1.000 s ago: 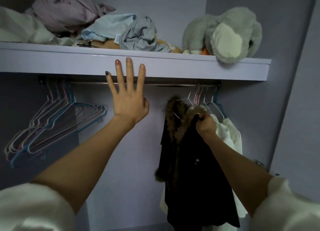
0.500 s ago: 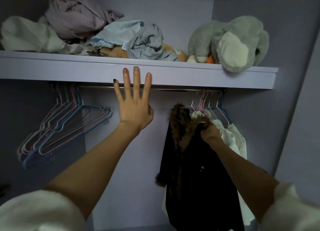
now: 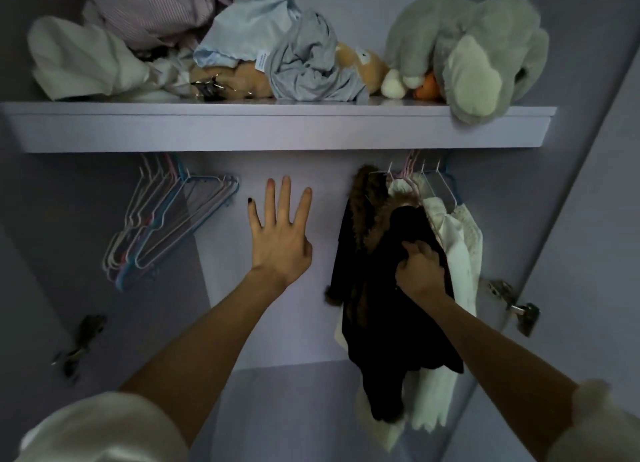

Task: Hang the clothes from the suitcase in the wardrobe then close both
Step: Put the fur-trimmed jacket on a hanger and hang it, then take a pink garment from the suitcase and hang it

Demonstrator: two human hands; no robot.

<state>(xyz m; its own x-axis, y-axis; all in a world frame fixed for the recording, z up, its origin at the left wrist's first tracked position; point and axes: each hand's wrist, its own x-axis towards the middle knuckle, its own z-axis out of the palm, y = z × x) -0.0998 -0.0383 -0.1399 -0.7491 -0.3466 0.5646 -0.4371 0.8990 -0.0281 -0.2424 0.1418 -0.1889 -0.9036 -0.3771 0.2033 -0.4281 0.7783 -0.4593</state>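
A black coat with a brown fur collar [image 3: 374, 288] hangs on a hanger at the right of the wardrobe, under the shelf [image 3: 277, 129]. My right hand [image 3: 420, 267] grips the coat's dark fabric below the collar. White garments [image 3: 457, 253] hang just to its right. My left hand [image 3: 280, 233] is raised with fingers straight and spread in front of the wardrobe's back wall, holding nothing. The rail is hidden behind the shelf's front edge. The suitcase is out of view.
A bunch of empty wire hangers [image 3: 166, 219] hangs at the left. Crumpled clothes [image 3: 242, 42] and a grey plush toy [image 3: 478, 49] lie on the shelf. Door hinges [image 3: 516, 305] show on the right side and on the left side [image 3: 79, 340].
My view has tilted down. My left hand dropped from the shelf edge to below it. My right hand slid from the coat's collar down onto its fabric.
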